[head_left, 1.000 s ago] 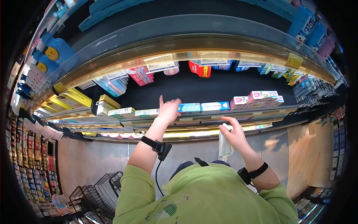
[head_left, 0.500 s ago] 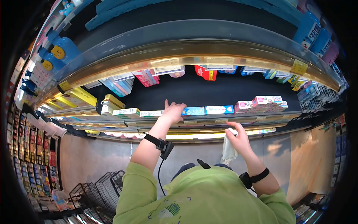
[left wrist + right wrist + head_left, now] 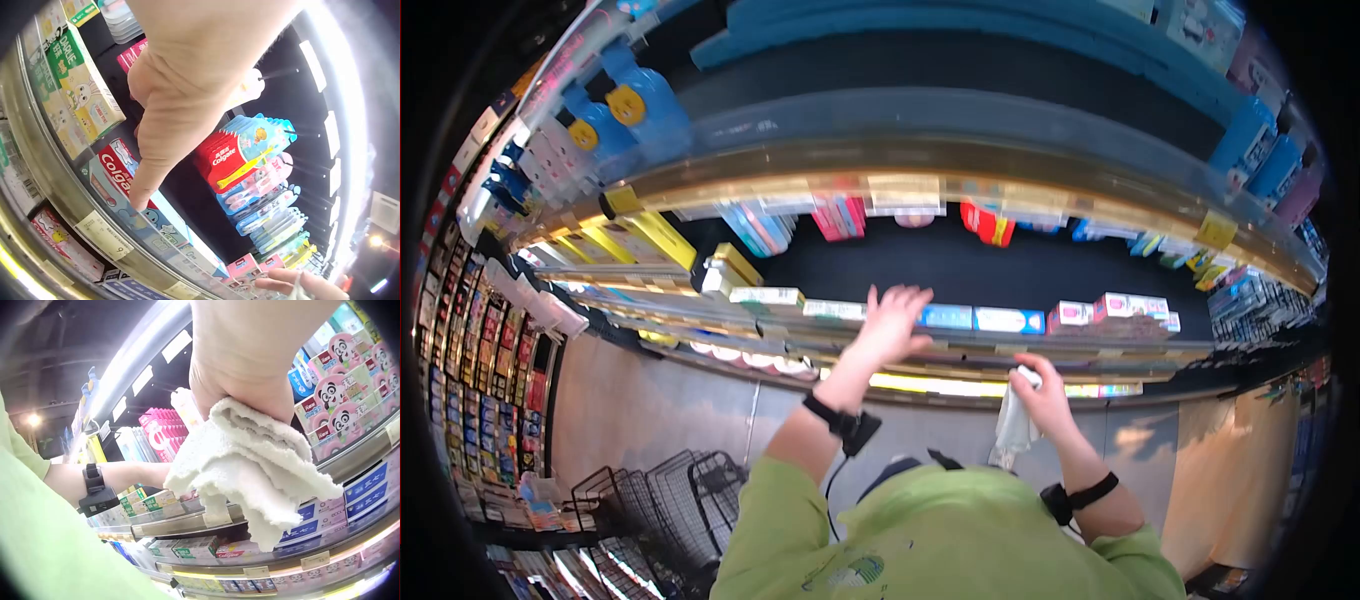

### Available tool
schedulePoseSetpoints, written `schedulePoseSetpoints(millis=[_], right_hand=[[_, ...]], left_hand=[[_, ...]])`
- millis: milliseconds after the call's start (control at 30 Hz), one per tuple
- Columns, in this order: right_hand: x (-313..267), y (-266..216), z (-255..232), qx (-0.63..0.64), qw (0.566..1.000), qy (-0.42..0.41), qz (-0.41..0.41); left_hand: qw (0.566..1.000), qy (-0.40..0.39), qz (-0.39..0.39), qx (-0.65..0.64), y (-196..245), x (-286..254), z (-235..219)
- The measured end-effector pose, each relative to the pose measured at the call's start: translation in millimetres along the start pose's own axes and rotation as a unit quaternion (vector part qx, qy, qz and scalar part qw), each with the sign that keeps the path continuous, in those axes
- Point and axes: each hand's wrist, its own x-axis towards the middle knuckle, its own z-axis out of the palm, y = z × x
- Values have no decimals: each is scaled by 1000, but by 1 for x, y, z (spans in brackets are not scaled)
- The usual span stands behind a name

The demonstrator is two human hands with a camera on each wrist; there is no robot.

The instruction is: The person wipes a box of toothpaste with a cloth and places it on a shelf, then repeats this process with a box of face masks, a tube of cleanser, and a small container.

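**Left hand on toothpaste box, right hand holding cloth**

The left hand (image 3: 172, 106) reaches onto the shelf, fingers extended and apart, a fingertip (image 3: 139, 199) touching one blue toothpaste box (image 3: 125, 187) marked "Colgate"; the palm hides part of the box. The right hand (image 3: 1042, 395) is clamped around one white cloth (image 3: 247, 472), below the shelf edge (image 3: 1000, 352). Its fingers are hidden behind the cloth. Hanging behind, one red toothbrush pack (image 3: 225, 159) reads "Colgate". Price labels are illegible.

Shelf (image 3: 960, 352): row of toothpaste boxes (image 3: 945, 317) flat along front edge, pink panda boxes (image 3: 1115, 308) stacked toward right end, yellow-green boxes (image 3: 735, 268) toward left end.
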Motion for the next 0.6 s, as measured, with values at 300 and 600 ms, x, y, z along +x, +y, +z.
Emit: schedulePoseSetpoints(millis=[300, 600], right_hand=[[-18, 25, 19, 5, 999, 36, -18], [-42, 72, 61, 14, 996, 14, 84]], left_hand=[[985, 60, 20, -162, 21, -106, -23], [978, 83, -70, -180, -14, -214, -12]])
